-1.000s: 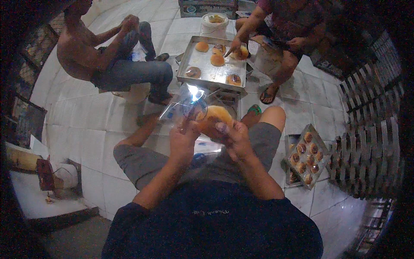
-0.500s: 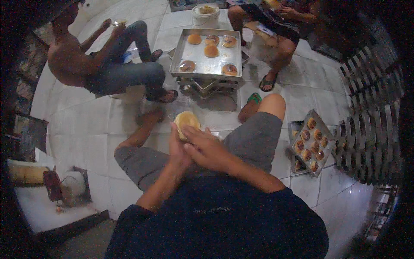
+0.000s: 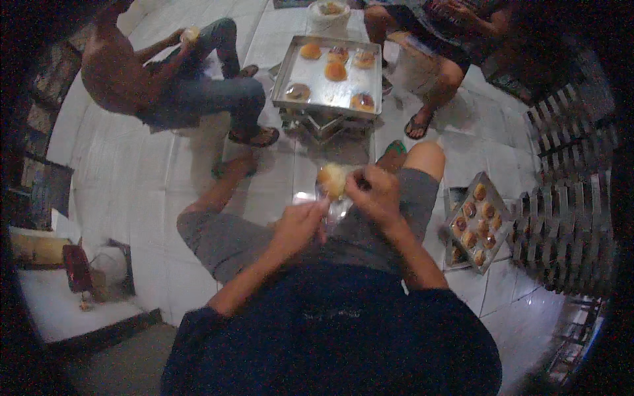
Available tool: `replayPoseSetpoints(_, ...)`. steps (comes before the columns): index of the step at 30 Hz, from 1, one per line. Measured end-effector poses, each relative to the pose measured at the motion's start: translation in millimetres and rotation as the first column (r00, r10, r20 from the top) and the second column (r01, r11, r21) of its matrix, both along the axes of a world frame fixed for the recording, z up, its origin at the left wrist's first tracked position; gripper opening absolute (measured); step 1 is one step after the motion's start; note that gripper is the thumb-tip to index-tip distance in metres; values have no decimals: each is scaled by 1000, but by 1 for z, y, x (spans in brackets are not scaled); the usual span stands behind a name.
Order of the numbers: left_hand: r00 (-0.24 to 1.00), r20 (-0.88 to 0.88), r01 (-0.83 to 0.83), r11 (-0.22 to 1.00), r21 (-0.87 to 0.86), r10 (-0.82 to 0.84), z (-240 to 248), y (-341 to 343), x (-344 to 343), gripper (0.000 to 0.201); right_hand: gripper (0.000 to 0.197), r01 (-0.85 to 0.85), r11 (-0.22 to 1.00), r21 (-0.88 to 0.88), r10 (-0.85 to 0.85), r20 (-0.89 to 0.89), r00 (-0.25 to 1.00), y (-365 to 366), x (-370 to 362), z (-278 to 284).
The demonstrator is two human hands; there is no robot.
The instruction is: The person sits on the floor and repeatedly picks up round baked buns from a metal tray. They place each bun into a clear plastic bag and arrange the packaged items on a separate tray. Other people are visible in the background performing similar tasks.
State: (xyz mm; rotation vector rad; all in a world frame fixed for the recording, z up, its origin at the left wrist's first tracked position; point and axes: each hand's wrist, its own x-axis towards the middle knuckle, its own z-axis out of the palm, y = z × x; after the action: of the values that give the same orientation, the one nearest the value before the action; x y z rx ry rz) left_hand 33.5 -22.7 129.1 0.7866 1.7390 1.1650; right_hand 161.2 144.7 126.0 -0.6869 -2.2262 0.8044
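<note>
Head view: over a white tiled floor (image 3: pixel 165 165), both hands' fingers pinch a bun (image 3: pixel 332 179) in clear wrap (image 3: pixel 335 210).

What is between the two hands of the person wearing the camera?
In the head view, a round golden bun in a clear plastic wrapper sits between the left hand and the right hand. Both hands touch it.

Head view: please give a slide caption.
Both hands, left hand and right hand, hold a bun in clear wrap.
</note>
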Motion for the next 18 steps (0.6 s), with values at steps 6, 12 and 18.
replayPoseSetpoints(6,989,127,66,995,76,-76,-21,0,-4,51,10,64,943,-326,-16,147,989,2,9,-23)
replayPoseSetpoints(12,457,862,-89,952,292,-221,-102,-20,-49,73,16,-74,994,80,78,-51,996,-31,14,44)
replayPoseSetpoints(18,354,913,-143,953,268,-204,-53,36,-9,88,61,-281,960,11,281,-15,960,-55,33,83)
